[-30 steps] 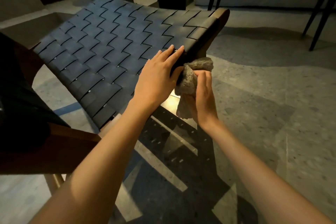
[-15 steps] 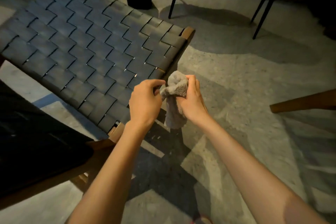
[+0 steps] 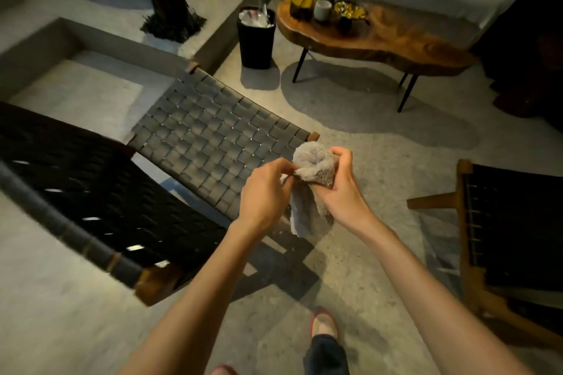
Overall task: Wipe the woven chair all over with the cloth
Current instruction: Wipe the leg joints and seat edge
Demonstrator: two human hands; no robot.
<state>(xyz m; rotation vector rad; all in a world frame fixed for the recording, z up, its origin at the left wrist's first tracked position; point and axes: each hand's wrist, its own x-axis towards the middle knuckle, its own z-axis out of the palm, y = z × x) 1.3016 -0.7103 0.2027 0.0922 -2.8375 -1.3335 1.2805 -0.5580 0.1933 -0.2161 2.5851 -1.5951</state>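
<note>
Your left hand (image 3: 264,195) pinches, and your right hand (image 3: 340,192) holds in a curled grip, the fluffy grey cloth (image 3: 314,166). Its long tail hangs floorward near the dark woven-strap wooden chair (image 3: 210,137).

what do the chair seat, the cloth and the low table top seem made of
The chair seat: flat dark straps in a basket weave, matte, likely leather or synthetic webbing. The cloth: soft grey fuzzy fabric, probably microfibre or terry, judging by its nap. The low table top: glossy brown wood slab, with visible grain and an irregular edge.
</note>
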